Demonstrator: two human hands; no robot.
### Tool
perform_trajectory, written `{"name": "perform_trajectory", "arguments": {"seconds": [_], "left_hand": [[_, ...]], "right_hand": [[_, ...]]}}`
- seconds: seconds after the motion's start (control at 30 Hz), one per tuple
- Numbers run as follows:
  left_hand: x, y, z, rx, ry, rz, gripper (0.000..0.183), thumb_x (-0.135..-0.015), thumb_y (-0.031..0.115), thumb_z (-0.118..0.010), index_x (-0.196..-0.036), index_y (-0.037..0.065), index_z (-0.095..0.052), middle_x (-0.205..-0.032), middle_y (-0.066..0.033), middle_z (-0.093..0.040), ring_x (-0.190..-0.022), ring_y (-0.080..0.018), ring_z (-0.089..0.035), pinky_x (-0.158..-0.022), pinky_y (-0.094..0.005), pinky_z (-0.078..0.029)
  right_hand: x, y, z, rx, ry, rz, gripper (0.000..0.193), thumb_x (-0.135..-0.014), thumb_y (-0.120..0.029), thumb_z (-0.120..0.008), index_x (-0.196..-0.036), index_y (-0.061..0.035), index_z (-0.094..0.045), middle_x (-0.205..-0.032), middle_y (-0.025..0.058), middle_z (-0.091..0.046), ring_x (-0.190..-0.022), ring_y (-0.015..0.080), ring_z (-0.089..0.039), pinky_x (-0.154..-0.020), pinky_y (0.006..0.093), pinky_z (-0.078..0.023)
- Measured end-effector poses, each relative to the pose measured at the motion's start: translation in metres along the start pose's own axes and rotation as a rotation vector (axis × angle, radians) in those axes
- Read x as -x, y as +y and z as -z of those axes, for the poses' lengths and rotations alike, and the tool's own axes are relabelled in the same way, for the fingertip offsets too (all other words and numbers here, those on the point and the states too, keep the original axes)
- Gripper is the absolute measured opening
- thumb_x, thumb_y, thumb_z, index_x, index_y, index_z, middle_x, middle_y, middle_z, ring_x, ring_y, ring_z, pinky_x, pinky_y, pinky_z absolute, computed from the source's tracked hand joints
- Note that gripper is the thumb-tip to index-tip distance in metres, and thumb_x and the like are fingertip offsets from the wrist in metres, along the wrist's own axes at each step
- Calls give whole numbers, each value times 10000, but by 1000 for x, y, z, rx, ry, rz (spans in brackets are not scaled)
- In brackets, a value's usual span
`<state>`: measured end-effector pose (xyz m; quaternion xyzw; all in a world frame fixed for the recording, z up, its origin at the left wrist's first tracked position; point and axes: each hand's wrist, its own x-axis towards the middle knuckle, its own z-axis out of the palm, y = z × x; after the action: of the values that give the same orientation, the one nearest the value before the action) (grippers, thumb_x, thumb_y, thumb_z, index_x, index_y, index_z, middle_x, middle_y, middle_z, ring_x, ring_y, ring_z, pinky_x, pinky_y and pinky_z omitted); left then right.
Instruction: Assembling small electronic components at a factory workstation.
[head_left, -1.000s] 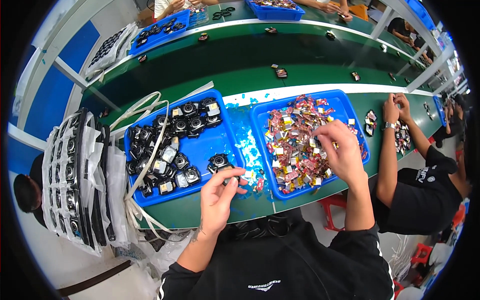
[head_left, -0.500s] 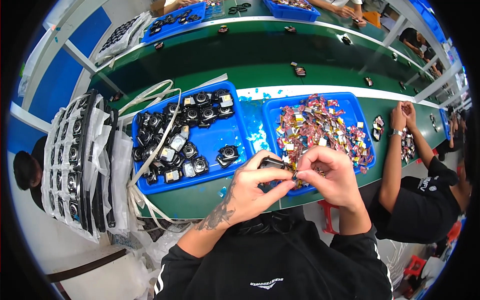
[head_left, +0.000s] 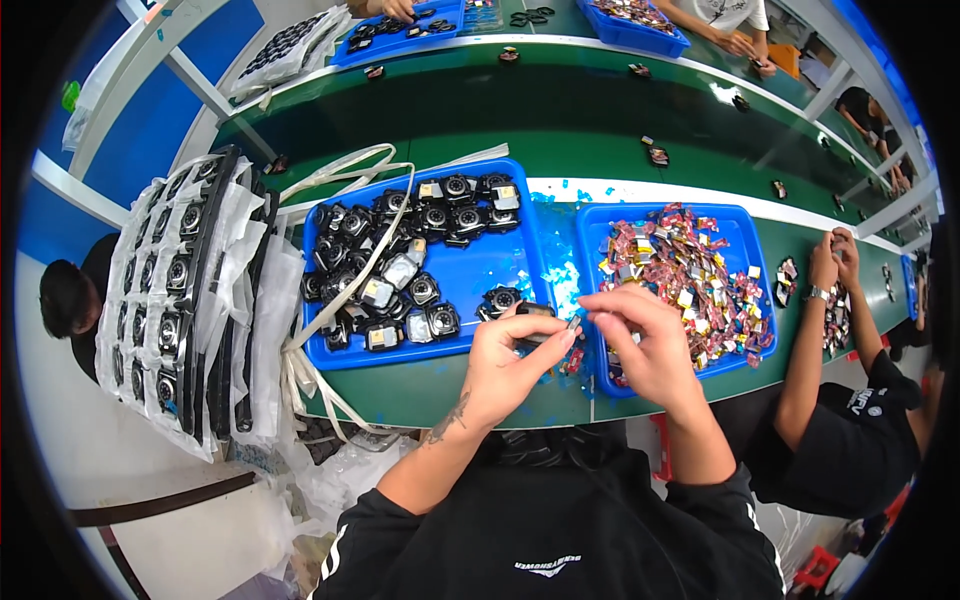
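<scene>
My left hand [head_left: 505,365] is closed round a dark watch case [head_left: 536,311], mostly hidden by the fingers, with a small shiny part [head_left: 573,322] at the thumb tip. Close beside it, my right hand [head_left: 650,345] has its thumb and forefinger curled near each other; whatever is between them is too small to make out. Both hands are over the table's near edge, between two blue trays. In the left tray [head_left: 520,255] lie several black watch cases [head_left: 435,217] with round dials. The right tray [head_left: 765,270] holds a heap of small pink, yellow and silver electronic pieces [head_left: 675,265].
Scraps of blue film [head_left: 563,285] litter the table between the trays. A white strap [head_left: 385,250] crosses the left tray. Stacked panels of watch parts [head_left: 165,290] stand at the left. Beyond runs a green belt [head_left: 460,110] carrying parts. A co-worker's hands [head_left: 832,258] are at the right.
The view has shifted, so the trays appear further right. My right fingertips have come slightly away from the small part at my left thumb. The left hand keeps hold of the watch case.
</scene>
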<state>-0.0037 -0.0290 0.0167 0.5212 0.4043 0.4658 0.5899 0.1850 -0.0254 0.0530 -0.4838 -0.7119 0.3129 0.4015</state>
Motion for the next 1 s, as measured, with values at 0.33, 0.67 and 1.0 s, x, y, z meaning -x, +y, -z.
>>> {"name": "perform_trajectory", "arguments": {"seconds": [0.33, 0.67, 1.0], "left_hand": [[5, -3, -2, 210, -25, 11, 418, -991, 77, -489, -1403, 16, -456, -1205, -104, -607, -1000, -106, -571, -823, -258, -475], [11, 3, -14, 244, -124, -73, 584, -963, -74, -379, -1515, 26, -218, -1319, -124, -488, -1147, -132, -513, -954, -276, -434], [15, 5, -7, 196, -195, -14, 493, -971, -66, -422, -1451, -43, -314, -1313, -151, -511, -1227, -193, -505, -1033, -313, -402]], "right_hand": [[24, 8, -5, -642, 213, -78, 143, -836, 74, -671, -973, 58, -633, -925, 117, -652, -841, 143, -647, -686, 268, -545], [5, -23, -19, -30, 93, 6, 169, -799, 22, -720, -964, -9, -710, -864, 115, -685, -670, 187, -663, -564, 272, -515], [6, -29, -15, 107, 45, -34, 88, -783, -5, -724, -855, -19, -675, -783, 102, -681, -650, 233, -663, -563, 327, -515]]}}
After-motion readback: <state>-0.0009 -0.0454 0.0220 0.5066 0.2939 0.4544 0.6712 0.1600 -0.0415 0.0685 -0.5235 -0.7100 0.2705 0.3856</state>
